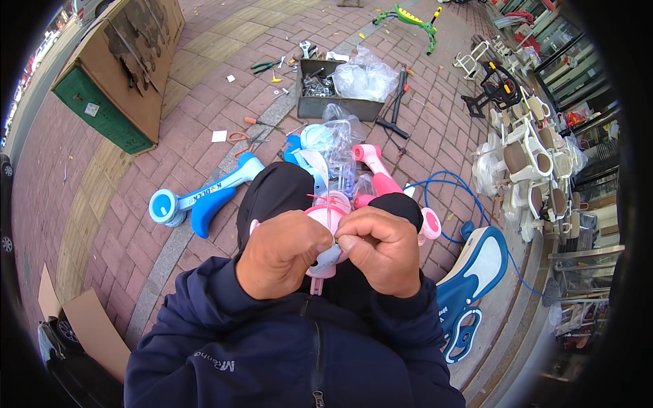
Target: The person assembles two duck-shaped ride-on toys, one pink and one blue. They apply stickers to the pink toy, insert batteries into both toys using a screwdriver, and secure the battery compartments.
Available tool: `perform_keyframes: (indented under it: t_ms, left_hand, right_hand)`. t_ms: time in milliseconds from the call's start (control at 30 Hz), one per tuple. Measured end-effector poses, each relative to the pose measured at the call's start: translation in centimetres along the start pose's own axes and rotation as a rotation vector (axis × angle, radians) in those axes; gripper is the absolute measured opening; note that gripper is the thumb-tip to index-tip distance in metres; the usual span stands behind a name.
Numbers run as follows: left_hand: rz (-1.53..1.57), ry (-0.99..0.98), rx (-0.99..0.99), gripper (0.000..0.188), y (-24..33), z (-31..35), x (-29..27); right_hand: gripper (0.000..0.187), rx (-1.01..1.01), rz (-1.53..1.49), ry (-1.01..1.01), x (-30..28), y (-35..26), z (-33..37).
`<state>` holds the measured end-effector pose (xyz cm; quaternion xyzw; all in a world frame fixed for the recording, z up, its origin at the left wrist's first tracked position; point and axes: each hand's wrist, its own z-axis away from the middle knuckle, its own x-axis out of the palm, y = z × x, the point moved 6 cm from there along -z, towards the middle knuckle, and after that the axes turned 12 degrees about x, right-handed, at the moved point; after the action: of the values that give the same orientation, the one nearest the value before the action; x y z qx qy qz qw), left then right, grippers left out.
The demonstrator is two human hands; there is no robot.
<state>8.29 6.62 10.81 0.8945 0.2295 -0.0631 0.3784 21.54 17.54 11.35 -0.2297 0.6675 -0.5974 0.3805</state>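
Between my knees sits a pink and white plastic part (pixel 324 211), partly covered by my hands. My left hand (pixel 289 250) is closed, its fingertips pressed in at the part. Beside it my right hand (pixel 382 249) pinches with thumb and forefinger, almost touching the left. Whatever small thing lies between the fingertips is too hidden to name. Beyond my knees are clear plastic bags (pixel 343 136), and to the right a pink plastic tube-like part (pixel 373 163). On the left lie a light blue plastic frame part (pixel 211 190) and a darker blue curved piece (pixel 209 212).
A metal toolbox (pixel 340 107) holds hardware and a plastic bag. Pliers (pixel 264 66), a screwdriver (pixel 253 121) and a black T-shaped tool (pixel 394 112) lie around it. A large cardboard box (pixel 146 75) stands left. A blue hose (pixel 442 178) and a blue-white plastic panel (pixel 476 265) are right.
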Motion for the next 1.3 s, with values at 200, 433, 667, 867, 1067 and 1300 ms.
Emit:
perform_keyframes:
  t_ms: [200, 433, 667, 867, 1067, 1300]
  left_hand:
    - [0.064, 0.02, -0.111, 0.009, -0.4, 0.3, 0.0]
    - [0.045, -0.004, -0.147, 0.009, -0.8, 0.4, 0.0]
    - [-0.007, 0.047, -0.236, 0.009, -1.0, 0.5, -0.1]
    - [-0.077, 0.236, -0.444, 0.017, -1.9, 1.2, -0.2]
    - [-0.104, 0.367, -0.461, 0.017, -2.4, 1.6, 0.3]
    - [-0.231, 0.412, -0.386, 0.016, -1.8, 1.9, -0.1]
  right_hand:
    - [0.01, 0.082, -0.1, -0.031, 0.5, 1.3, 0.1]
    - [0.011, 0.063, -0.047, -0.007, 0.7, 1.8, 0.2]
    - [0.008, 0.09, -0.095, 0.186, 0.3, 2.6, 0.5]
    - [0.011, -0.33, 0.295, 0.307, 1.2, -0.3, 1.2]
    - [0.013, -0.494, 0.367, 0.223, 3.6, -1.0, 1.1]
    - [0.012, 0.005, -0.219, 0.017, 4.2, 2.0, 0.7]
